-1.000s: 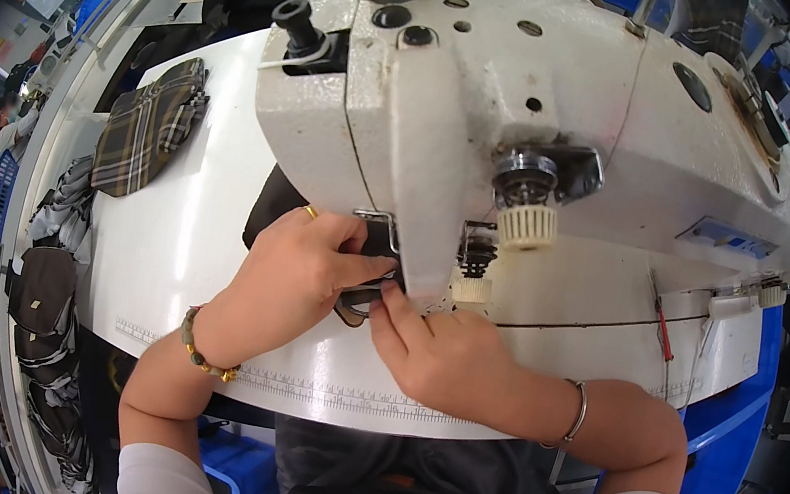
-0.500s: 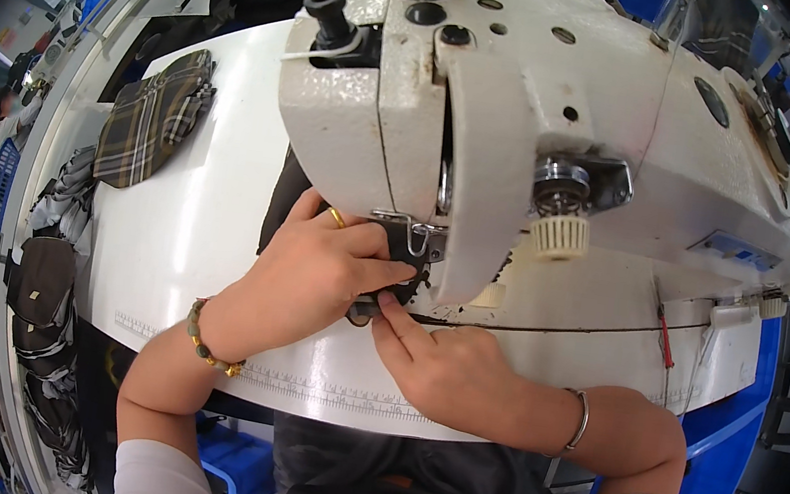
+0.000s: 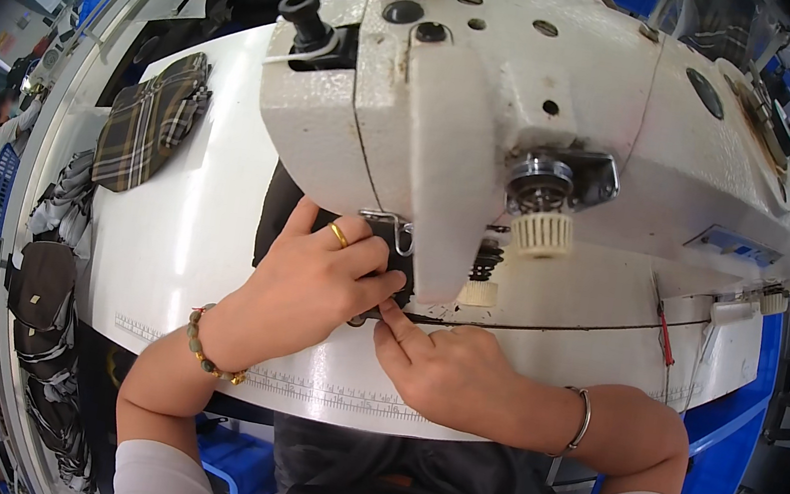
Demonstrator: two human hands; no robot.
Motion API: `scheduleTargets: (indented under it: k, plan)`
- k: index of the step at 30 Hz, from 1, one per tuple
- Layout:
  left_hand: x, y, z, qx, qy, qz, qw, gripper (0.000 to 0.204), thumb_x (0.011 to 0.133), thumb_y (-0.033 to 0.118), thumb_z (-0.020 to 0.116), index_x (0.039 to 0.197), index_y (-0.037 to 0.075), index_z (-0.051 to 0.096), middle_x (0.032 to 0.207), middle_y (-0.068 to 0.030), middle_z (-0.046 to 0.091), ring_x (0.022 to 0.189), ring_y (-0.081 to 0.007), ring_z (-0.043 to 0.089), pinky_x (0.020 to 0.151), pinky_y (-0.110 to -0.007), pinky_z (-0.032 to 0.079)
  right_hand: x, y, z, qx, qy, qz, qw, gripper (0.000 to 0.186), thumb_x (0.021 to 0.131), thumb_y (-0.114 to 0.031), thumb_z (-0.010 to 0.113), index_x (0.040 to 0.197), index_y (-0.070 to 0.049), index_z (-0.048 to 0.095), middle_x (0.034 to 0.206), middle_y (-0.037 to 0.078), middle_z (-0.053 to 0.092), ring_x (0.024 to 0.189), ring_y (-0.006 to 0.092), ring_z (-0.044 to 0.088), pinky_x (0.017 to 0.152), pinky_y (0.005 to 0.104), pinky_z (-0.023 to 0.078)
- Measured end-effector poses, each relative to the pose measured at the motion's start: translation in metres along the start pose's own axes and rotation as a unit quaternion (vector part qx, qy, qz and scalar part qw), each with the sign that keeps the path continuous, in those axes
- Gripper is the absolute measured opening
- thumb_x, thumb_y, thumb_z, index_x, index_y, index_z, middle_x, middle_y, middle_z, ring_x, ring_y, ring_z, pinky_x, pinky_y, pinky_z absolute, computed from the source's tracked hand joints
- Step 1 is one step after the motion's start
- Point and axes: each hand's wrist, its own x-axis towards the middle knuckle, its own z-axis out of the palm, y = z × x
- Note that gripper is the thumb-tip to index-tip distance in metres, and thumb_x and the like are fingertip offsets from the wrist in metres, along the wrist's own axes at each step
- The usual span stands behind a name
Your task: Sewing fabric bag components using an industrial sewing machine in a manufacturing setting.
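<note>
A dark piece of fabric [image 3: 281,211] lies under the head of a white sewing machine [image 3: 578,91], which hides part of it. My left hand [image 3: 316,271] rests on the fabric with bent fingers, its thumb and forefinger together at the near edge beside the presser area. From the right, my right hand [image 3: 448,371] meets that same edge, forefinger extended to the fabric and the other fingers curled under. Both hands' fingertips are almost touching. The needle is hidden behind the machine's front cover [image 3: 448,174].
A plaid fabric piece [image 3: 152,122] lies on the white table [image 3: 214,242] at the left. Dark and plaid pieces [image 3: 44,284] are heaped along the left edge. A red-handled tool [image 3: 668,336] is at the right. A blue bin [image 3: 233,467] stands below the table.
The machine head appears shifted slightly left in the view. My hands stay at the fabric, with only small finger movements. A person's blue checked sleeve shows more at the top.
</note>
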Motion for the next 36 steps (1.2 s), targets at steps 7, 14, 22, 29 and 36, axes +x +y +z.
scheduleTargets:
  k: [7, 14, 22, 29, 36]
  plan:
    - [0.000, 0.006, 0.009, -0.012, 0.019, 0.011, 1.000, 0.026, 0.071, 0.018, 0.067, 0.095, 0.012, 0.075, 0.084, 0.0030, 0.056, 0.093, -0.0166, 0.055, 0.092, -0.042, 0.039, -0.002, -0.002, 0.000, -0.034, -0.005, 0.007, 0.999, 0.027, 0.074, -0.011, 0.065, 0.097, 0.002, 0.069, 0.110, 0.022, 0.069, 0.047, 0.0124, 0.057, 0.040, 0.0255, 0.044]
    - [0.002, 0.000, 0.015, 0.001, 0.027, -0.009, 1.000, 0.026, 0.074, 0.017, 0.066, 0.097, 0.013, 0.076, 0.087, 0.0035, 0.058, 0.094, -0.0159, 0.058, 0.091, -0.039, 0.039, 0.001, 0.004, 0.003, -0.066, 0.000, 0.007, 0.998, 0.026, 0.076, -0.010, 0.065, 0.098, 0.000, 0.070, 0.111, 0.022, 0.070, 0.047, 0.0121, 0.056, 0.040, 0.0258, 0.044]
    - [0.006, -0.013, 0.027, -0.023, 0.039, -0.050, 0.998, 0.025, 0.074, 0.014, 0.068, 0.097, 0.014, 0.077, 0.095, 0.0045, 0.066, 0.094, -0.0161, 0.062, 0.089, -0.035, 0.041, 0.007, 0.012, 0.002, -0.062, -0.009, 0.034, 0.997, 0.033, 0.075, -0.010, 0.061, 0.103, 0.006, 0.068, 0.108, 0.026, 0.070, 0.057, 0.0157, 0.065, 0.044, 0.0276, 0.051]
    - [0.010, -0.016, 0.032, -0.080, 0.071, -0.088, 0.990, 0.026, 0.066, 0.012, 0.075, 0.092, 0.011, 0.076, 0.089, -0.0005, 0.071, 0.088, -0.0211, 0.066, 0.086, -0.038, 0.045, 0.008, 0.012, 0.000, -0.063, -0.008, 0.027, 0.998, 0.033, 0.075, -0.009, 0.061, 0.103, 0.006, 0.068, 0.108, 0.027, 0.070, 0.060, 0.0141, 0.066, 0.046, 0.0272, 0.052]
    - [0.007, -0.020, 0.037, -0.033, 0.098, -0.034, 0.994, 0.022, 0.069, 0.013, 0.073, 0.091, 0.011, 0.075, 0.088, 0.0032, 0.068, 0.084, -0.0181, 0.064, 0.080, -0.034, 0.045, 0.008, 0.013, 0.002, -0.075, -0.005, 0.028, 0.997, 0.030, 0.076, -0.009, 0.063, 0.103, 0.003, 0.069, 0.109, 0.023, 0.071, 0.055, 0.0136, 0.064, 0.044, 0.0267, 0.050]
